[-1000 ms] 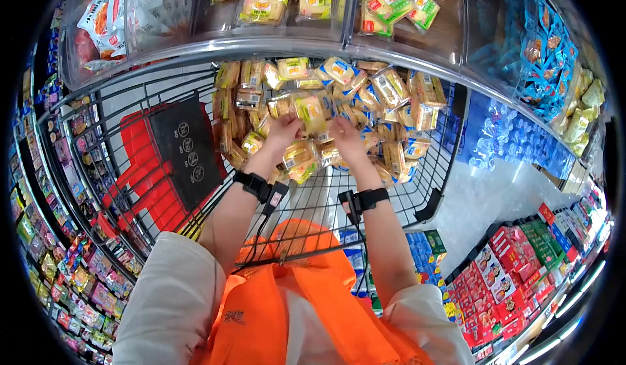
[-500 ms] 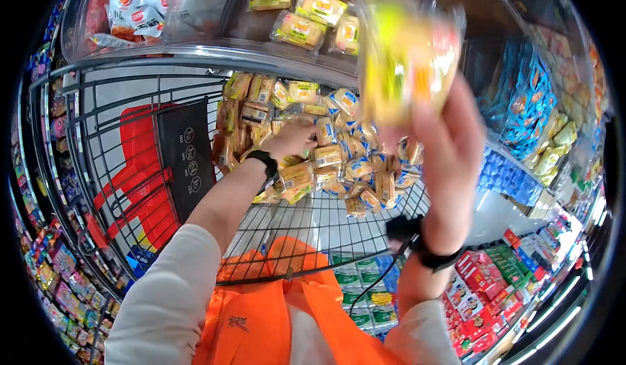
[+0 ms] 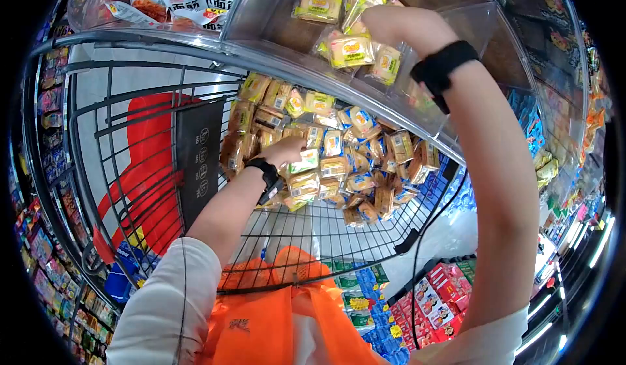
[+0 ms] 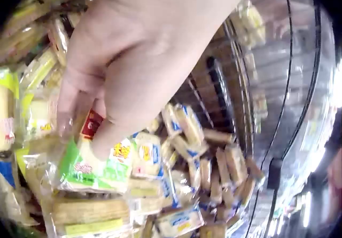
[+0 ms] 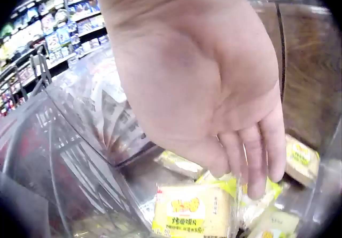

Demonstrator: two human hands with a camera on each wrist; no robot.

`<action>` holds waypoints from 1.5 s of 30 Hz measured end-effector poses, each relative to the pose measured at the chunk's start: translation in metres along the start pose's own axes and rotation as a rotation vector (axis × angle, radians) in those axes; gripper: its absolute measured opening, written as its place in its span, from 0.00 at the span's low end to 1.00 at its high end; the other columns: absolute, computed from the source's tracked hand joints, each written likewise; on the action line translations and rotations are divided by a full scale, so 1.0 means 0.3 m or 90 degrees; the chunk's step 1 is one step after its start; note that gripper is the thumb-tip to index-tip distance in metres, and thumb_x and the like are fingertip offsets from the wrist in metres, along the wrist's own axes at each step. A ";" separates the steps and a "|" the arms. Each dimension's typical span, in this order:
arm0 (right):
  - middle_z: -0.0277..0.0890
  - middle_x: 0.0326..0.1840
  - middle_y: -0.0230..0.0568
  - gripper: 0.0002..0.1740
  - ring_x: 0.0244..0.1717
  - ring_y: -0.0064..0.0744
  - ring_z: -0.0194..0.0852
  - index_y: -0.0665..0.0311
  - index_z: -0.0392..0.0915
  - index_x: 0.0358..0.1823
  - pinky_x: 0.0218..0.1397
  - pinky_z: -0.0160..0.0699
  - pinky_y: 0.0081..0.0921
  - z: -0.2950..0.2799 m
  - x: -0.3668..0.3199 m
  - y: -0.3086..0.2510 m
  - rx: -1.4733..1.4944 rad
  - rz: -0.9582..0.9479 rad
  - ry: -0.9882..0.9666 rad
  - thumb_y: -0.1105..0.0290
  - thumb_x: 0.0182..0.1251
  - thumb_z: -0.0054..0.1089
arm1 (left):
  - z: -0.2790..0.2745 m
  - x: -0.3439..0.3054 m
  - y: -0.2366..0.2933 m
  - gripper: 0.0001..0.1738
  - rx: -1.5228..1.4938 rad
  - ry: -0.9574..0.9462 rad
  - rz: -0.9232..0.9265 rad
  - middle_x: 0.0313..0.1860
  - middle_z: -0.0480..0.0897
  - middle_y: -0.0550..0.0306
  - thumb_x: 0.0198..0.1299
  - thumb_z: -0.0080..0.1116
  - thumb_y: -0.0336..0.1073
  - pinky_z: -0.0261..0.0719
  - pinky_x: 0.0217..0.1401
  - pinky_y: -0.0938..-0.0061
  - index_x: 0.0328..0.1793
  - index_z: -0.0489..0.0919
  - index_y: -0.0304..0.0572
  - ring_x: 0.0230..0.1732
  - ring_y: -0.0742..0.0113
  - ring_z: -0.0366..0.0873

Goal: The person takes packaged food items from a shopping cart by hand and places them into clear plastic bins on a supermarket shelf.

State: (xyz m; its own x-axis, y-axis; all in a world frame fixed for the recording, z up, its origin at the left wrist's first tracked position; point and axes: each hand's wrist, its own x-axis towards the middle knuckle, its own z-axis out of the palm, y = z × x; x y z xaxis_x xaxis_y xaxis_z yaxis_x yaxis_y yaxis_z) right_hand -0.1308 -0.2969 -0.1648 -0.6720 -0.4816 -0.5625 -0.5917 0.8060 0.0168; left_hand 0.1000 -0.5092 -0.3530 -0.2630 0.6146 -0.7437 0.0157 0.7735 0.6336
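Note:
My left hand (image 3: pixel 285 151) is down among the packets heaped in the shopping cart (image 3: pixel 150 72). In the left wrist view, its thumb and fingers pinch a green-labelled packet of toasted bread slices (image 4: pixel 91 171). My right hand (image 3: pixel 404 26) reaches into a clear-walled bin (image 3: pixel 261 10). In the right wrist view its fingers extend downward, fingertips right at a yellow-green-labelled packet (image 5: pixel 259 205). Beside it lies a yellow-labelled packet (image 5: pixel 189 210) facing up. Blue-labelled packets (image 4: pixel 179 221) fill the heap to the right of my left hand.
The cart's black wire side stands against the bins. A red child seat with a black panel (image 3: pixel 201 153) is on the left. White snack bags (image 3: pixel 182 0) fill the bin at the left. Red boxes (image 3: pixel 424 306) stand at the lower right; a cable (image 3: pixel 420 254) trails from my right wrist.
Both hands were together over the heap, on a yellow-labelled packet. My right hand lifted that packet and moved up into the bin. My left hand stayed in the cart among the packets.

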 end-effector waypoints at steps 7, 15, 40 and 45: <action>0.76 0.31 0.39 0.13 0.29 0.26 0.74 0.68 0.74 0.46 0.30 0.72 0.21 -0.285 -0.478 -0.299 0.655 0.070 0.237 0.71 0.63 0.48 | -0.141 -0.167 0.086 0.27 -0.562 0.052 0.132 0.46 0.75 0.55 0.47 0.61 0.29 0.72 0.47 0.79 0.55 0.68 0.34 0.45 0.70 0.73; 0.77 0.24 0.42 0.12 0.26 0.27 0.75 0.69 0.76 0.39 0.31 0.73 0.21 0.195 -0.679 -0.587 0.835 0.449 0.439 0.68 0.60 0.53 | -0.165 -0.332 0.248 0.22 -0.674 0.044 0.094 0.42 0.77 0.59 0.50 0.63 0.33 0.73 0.42 0.82 0.51 0.71 0.33 0.40 0.75 0.74; 0.74 0.36 0.42 0.17 0.36 0.35 0.74 0.63 0.71 0.46 0.34 0.74 0.27 0.380 -0.826 0.309 0.561 0.430 0.085 0.74 0.51 0.54 | -0.227 -0.128 0.088 0.35 0.480 0.422 -0.150 0.60 0.58 0.48 0.48 0.57 0.46 0.58 0.61 0.57 0.61 0.60 0.41 0.64 0.49 0.53; 0.71 0.32 0.51 0.12 0.34 0.48 0.69 0.68 0.70 0.33 0.37 0.66 0.37 0.471 -0.729 0.352 0.357 0.308 -0.155 0.77 0.44 0.57 | -0.255 -0.146 -0.011 0.44 0.339 0.324 -0.357 0.60 0.57 0.43 0.47 0.61 0.44 0.70 0.54 0.57 0.65 0.49 0.40 0.59 0.45 0.62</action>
State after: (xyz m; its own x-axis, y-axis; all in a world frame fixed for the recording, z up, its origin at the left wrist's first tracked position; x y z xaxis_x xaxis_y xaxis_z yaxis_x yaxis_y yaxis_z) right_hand 0.0164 -0.0579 -0.1569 -0.6430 0.0050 -0.7659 0.1000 0.9920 -0.0775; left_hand 0.0377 -0.5507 -0.3062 -0.7563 0.0847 -0.6488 0.1666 0.9838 -0.0657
